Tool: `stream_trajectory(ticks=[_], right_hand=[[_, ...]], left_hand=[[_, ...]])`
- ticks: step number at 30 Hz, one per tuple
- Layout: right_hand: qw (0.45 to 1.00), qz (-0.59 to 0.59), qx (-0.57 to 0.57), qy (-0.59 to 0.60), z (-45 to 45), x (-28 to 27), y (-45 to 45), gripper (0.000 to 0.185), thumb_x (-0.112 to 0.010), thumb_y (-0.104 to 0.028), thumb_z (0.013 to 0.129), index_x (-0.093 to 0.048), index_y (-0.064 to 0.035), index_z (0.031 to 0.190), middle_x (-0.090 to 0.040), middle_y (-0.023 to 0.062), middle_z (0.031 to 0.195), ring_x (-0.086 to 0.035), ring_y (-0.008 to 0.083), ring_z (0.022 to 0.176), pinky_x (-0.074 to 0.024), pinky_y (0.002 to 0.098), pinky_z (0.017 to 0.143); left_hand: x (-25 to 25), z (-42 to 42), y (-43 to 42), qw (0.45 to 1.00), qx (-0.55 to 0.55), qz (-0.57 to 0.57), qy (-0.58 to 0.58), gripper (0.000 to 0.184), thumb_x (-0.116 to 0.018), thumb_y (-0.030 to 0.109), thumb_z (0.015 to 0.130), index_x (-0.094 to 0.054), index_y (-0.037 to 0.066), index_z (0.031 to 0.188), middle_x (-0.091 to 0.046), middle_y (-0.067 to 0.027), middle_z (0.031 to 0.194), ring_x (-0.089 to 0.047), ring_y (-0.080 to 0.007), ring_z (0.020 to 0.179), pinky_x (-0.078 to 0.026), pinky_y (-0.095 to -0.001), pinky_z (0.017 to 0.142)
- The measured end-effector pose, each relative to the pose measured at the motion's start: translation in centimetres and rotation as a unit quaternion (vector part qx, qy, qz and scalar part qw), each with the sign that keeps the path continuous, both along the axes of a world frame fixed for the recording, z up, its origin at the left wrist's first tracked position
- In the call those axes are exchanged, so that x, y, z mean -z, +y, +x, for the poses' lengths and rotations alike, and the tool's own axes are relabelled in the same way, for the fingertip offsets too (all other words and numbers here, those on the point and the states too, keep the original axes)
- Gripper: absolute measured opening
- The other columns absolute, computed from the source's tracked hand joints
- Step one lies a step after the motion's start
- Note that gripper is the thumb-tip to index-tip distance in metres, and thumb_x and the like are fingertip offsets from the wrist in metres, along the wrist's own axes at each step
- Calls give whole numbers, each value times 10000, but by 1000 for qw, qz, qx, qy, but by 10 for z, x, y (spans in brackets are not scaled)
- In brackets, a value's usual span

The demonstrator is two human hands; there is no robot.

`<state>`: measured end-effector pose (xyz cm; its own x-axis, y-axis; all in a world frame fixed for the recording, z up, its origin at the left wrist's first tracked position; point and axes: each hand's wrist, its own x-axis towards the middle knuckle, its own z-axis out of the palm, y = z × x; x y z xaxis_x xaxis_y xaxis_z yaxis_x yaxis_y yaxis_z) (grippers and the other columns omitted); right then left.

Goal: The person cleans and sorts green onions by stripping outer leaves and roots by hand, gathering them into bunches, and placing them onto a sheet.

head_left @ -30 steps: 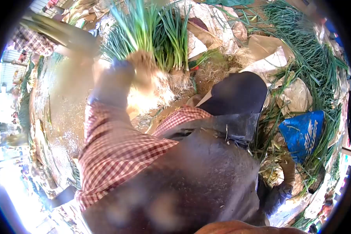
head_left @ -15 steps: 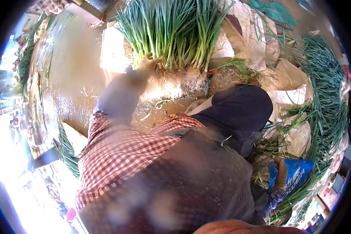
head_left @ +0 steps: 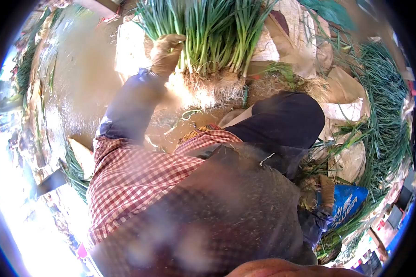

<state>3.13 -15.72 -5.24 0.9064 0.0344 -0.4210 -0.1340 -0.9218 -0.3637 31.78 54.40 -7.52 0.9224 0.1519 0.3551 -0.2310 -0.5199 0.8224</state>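
Observation:
A thick bunch of spring onions (head_left: 212, 39) lies with its green tops pointing away from me and its pale roots (head_left: 212, 87) toward me. At its left edge is my left hand (head_left: 165, 54), in a tan glove and grey-blue sleeve. Its fingers are curled round the outer stalks, which partly hide behind the glove. Far to the right, beside the blue printed bag (head_left: 349, 203), my right hand (head_left: 327, 191) hangs low in a tan glove with a purple cuff. Its fingers are small and partly lost against the clutter, so their grip is unclear.
A long heap of green onions (head_left: 383, 106) runs down the right side. Pale sacks (head_left: 346, 87) and loose leaves lie between it and my dark-trousered knee (head_left: 286, 120). Wet brown floor (head_left: 83, 78) stretches to the left. A dark apron (head_left: 208, 207) covers my lap.
My left hand has moved from the root end up along the stalks at the bunch's left edge. My right hand has shifted slightly left beside the blue bag.

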Motion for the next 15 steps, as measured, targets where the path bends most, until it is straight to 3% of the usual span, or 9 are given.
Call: stream_trajectory(ticks=[3,4,5,6,7,8,9,13,15], right_hand=[[974,-147,-166,-35,1,-18,27,139,-512,-85,863,-583,-68,981,-591,119,713,-588,264,604,-461,316,513],[998,-22,-24,59,3,-23,33,104,-508,-75,853,-565,-67,939,-581,128,712,-588,269,616,-450,318,511],[998,-28,-18,58,0,-25,30,104,-508,-75,853,-565,-67,939,-581,128,712,-588,269,616,-450,318,511],[981,-151,-87,86,-5,-21,27,153,-525,-72,840,-564,-80,988,-605,127,838,-604,280,716,-471,348,582],[943,-270,-154,116,-11,-16,23,212,-541,-69,827,-562,-94,1037,-628,126,964,-619,291,816,-493,377,653],[973,-170,-151,-36,-31,-4,7,265,-525,-53,851,-554,-91,1111,-609,148,1070,-613,290,893,-513,347,713],[973,-177,-146,-37,-32,-8,12,265,-525,-53,851,-554,-91,1111,-609,148,1070,-613,290,893,-513,347,713],[984,-67,139,-89,-31,-18,53,235,-564,-47,837,-583,-74,1070,-547,144,1207,-594,321,966,-507,347,798],[916,61,396,36,-27,-28,67,210,-595,-60,825,-604,-73,1035,-506,149,1263,-600,276,929,-502,320,748]], left_hand=[[-30,19,-80,991,74,95,55,197,-646,46,795,-686,145,961,-657,-103,954,-644,-171,800,-564,-261,690],[-20,29,-103,981,123,124,86,170,-629,89,817,-687,146,967,-658,-104,982,-647,-179,814,-566,-294,689],[-8,36,-125,972,179,145,44,168,-620,126,824,-682,139,979,-656,-108,1001,-648,-207,834,-556,-314,716],[4,44,-148,962,220,160,-28,188,-628,146,811,-676,134,992,-650,-110,1026,-641,-240,871,-535,-332,774],[9,48,-173,952,261,152,49,220,-626,110,799,-652,133,1016,-649,-104,961,-628,-251,886,-527,-370,759],[25,57,-197,929,266,239,94,266,-617,99,767,-651,131,1029,-642,-123,1005,-618,-303,903,-516,-390,775],[57,73,-214,912,333,221,87,302,-592,94,754,-649,131,1048,-638,-127,1037,-607,-327,943,-509,-399,793],[138,117,-263,864,358,354,26,299,-596,129,742,-653,124,1035,-644,-110,1033,-619,-306,966,-506,-413,788],[163,139,-280,830,351,432,-34,278,-607,149,737,-656,114,1008,-645,-111,1020,-624,-288,975,-503,-424,779]])
